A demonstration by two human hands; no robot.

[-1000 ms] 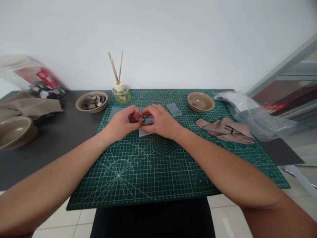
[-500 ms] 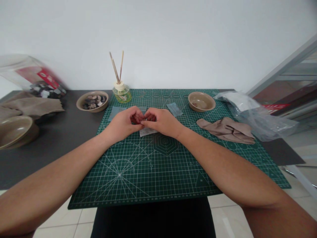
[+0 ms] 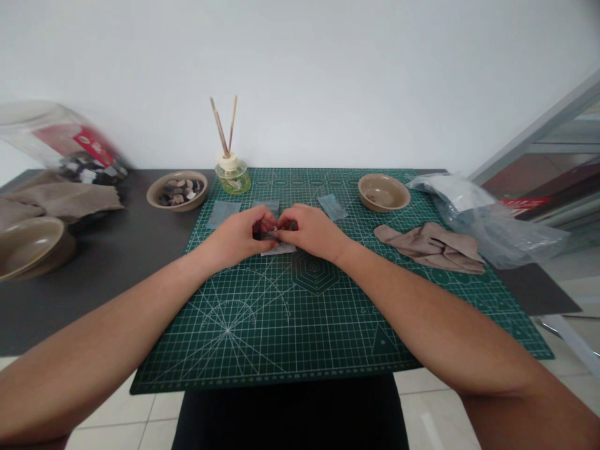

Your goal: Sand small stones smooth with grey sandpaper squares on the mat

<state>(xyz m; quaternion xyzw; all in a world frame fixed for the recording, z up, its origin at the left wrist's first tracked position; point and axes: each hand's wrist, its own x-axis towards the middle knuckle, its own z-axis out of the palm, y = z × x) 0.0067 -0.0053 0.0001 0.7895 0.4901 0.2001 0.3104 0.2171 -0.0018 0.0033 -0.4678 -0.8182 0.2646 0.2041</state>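
My left hand (image 3: pixel 237 236) and my right hand (image 3: pixel 310 232) meet over the middle of the green cutting mat. Their curled fingers work at a small clear plastic bag (image 3: pixel 281 249), whose near edge shows below the thumbs. My right thumb and fingers pinch close to its top edge; a small pale spot shows there, too tiny to make out. The left thumb rests on the bag's left side, with a gap between thumb and curled fingers. Similar flat plastic bags lie around: one at the left (image 3: pixel 224 214), one behind the hands (image 3: pixel 266 205), one at the right (image 3: pixel 332 207).
On the cutting mat (image 3: pixel 262 337) are a reed diffuser (image 3: pixel 233 178), a bowl (image 3: pixel 383 192) with a small piece inside and a brown cloth (image 3: pixel 431 247). A bowl of dark-and-tan pieces (image 3: pixel 177 191), another bowl (image 3: pixel 30 247) and a clear tub (image 3: pixel 79 140) stand left; plastic wrapping (image 3: pixel 506 228) lies right.
My left thumb and fingers have parted slightly from the right fingertips, so more of the bag shows between the hands. The whole view has shifted a little.
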